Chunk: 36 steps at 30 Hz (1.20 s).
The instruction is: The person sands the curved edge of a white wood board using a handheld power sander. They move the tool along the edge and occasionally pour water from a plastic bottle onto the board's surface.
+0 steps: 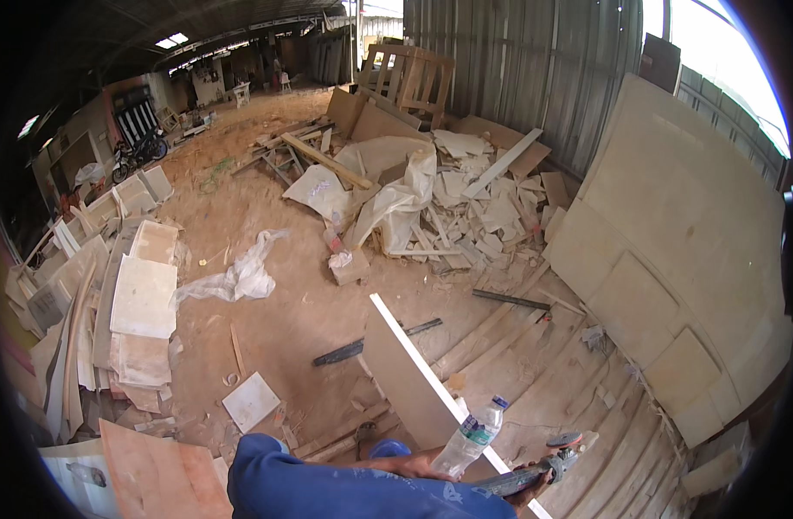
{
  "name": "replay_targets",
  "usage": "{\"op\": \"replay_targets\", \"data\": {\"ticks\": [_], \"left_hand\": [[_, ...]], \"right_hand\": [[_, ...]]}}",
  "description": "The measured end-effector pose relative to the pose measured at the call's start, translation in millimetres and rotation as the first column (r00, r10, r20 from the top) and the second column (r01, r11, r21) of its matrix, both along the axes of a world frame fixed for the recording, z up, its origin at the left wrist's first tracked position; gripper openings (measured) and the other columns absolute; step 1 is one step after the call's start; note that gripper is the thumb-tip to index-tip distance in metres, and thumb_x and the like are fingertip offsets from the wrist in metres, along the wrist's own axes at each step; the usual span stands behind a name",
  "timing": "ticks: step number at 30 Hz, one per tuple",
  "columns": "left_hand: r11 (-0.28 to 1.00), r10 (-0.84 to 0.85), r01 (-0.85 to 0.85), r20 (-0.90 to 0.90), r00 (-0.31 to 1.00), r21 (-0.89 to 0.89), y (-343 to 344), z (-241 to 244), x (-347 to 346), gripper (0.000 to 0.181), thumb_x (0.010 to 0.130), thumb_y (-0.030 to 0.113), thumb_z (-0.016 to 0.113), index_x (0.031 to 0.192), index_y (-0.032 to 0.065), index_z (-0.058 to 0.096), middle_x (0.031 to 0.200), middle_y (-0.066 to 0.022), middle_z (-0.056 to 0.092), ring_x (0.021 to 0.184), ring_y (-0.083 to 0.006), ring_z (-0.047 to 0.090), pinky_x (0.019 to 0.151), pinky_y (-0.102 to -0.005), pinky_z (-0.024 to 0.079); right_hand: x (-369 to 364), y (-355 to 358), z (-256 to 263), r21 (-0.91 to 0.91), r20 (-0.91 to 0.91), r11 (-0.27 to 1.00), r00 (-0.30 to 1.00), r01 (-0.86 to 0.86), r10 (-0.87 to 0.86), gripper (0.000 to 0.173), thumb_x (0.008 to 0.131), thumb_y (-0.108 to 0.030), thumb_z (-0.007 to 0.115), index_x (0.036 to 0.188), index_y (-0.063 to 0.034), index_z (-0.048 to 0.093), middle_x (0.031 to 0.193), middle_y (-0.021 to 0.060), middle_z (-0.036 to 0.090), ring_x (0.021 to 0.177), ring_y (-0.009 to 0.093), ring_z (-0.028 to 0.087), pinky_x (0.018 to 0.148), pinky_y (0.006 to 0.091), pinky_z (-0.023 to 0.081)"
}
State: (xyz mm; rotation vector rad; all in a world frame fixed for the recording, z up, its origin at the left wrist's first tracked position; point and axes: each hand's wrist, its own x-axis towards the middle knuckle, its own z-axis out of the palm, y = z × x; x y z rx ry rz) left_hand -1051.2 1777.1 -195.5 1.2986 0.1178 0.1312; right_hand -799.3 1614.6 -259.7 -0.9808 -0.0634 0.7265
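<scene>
My left hand (pixel 417 463) is around the lower part of a clear plastic bottle (pixel 474 433) with a blue cap, which leans to the right. In my right hand (pixel 531 491) is an angle grinder (pixel 523 479), its reddish-brown disc (pixel 564 440) pointing away from me. Both hands are close to a long board (pixel 406 370) with a white edge, which stands on its side and runs under the bottle and grinder. My blue sleeve (pixel 344 490) hides part of the left arm and the board's near end.
Broken panels and scrap (pixel 487 207) are heaped ahead, with a wooden crate (pixel 422 78) behind. Stacked board offcuts (pixel 143 298) line the left. Large sheets (pixel 688 246) lean at right. Plastic film (pixel 240 272), a white square panel (pixel 251 401) and dark bars (pixel 377 342) lie on the floor.
</scene>
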Motion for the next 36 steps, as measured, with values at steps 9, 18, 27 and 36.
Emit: {"op": "replay_targets", "data": {"ticks": [9,18,27,36], "left_hand": [[0.998,-0.006,-0.001,0.105,0.995,0.066,33.6,4.1,36.1,0.06,0.088,0.042,0.076,0.129,0.0032,0.056,0.116,-0.0084,0.064,0.111,-0.0169,0.057,0.098,-0.0346,0.044],[0.93,-0.332,0.321,-0.036,0.942,-0.176,31.8,-1.6,115.8,0.066,0.081,0.023,0.083,0.137,0.0068,0.053,0.124,-0.0044,0.064,0.113,-0.0159,0.059,0.098,-0.0326,0.047],[0.771,-0.562,0.581,-0.148,0.813,0.261,28.3,9.3,104.9,0.056,0.072,0.031,0.086,0.119,0.0054,0.066,0.157,-0.0291,0.022,0.132,-0.0335,0.047,0.108,-0.0401,0.041],[0.763,-0.563,0.577,-0.139,0.815,0.291,20.9,6.2,104.3,0.053,0.072,0.033,0.083,0.115,0.0058,0.066,0.161,-0.0327,0.009,0.142,-0.0337,0.039,0.11,-0.0411,0.038]], "right_hand": [[5.1,-10.9,11.7,-0.011,0.152,0.999,0.988,-0.036,0.037,0.057,0.095,-0.052,0.061,0.129,-0.0067,0.054,0.121,0.0097,0.058,0.112,0.023,0.057,0.099,0.0401,0.047],[4.3,26.9,3.3,0.068,0.129,0.996,0.99,0.05,-0.059,0.056,0.094,-0.053,0.061,0.124,-0.0064,0.057,0.113,0.01,0.063,0.103,0.022,0.062,0.092,0.0382,0.051],[-7.4,27.6,24.5,0.033,-0.09,0.978,0.975,0.206,-0.202,0.053,0.091,-0.054,0.066,0.115,-0.0075,0.06,0.088,0.0077,0.066,0.077,0.021,0.066,0.07,0.0338,0.056],[-19.0,21.3,37.5,-0.147,-0.075,0.954,0.959,0.261,-0.274,0.052,0.093,-0.053,0.062,0.113,-0.0048,0.059,0.09,0.0091,0.065,0.077,0.019,0.065,0.068,0.0324,0.053]]}}
